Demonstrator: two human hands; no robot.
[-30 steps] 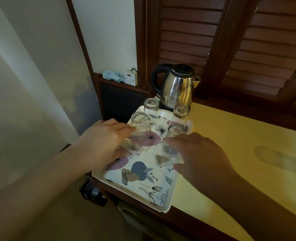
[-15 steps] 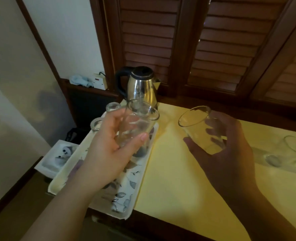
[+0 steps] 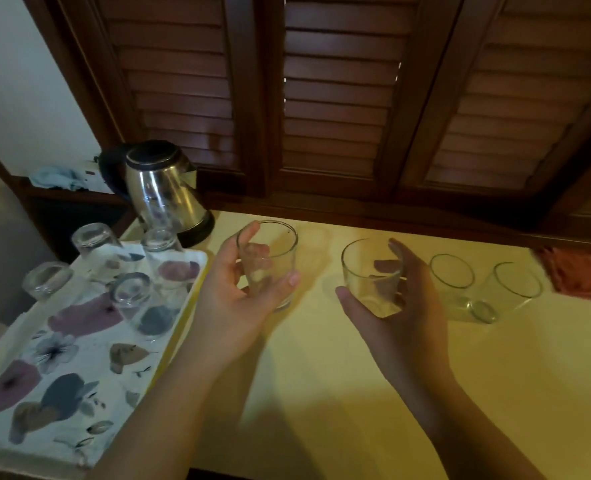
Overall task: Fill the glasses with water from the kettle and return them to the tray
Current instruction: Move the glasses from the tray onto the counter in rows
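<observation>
My left hand grips an empty clear glass, mouth up, just above the yellow tabletop. My right hand holds a second empty glass, also mouth up, a little to the right. Two more empty glasses stand upright on the table further right. On the flower-patterned tray at the left, several glasses stand upside down. The steel kettle with a black handle sits on its base behind the tray.
Brown louvred shutters close off the back of the table. An orange-red cloth lies at the far right edge. A blue cloth and a white socket sit on a dark ledge left of the kettle.
Both hands took a glass off the tray, turned it mouth up and carried it right over the yellow table. The view swung right, bringing two standing glasses into sight.
</observation>
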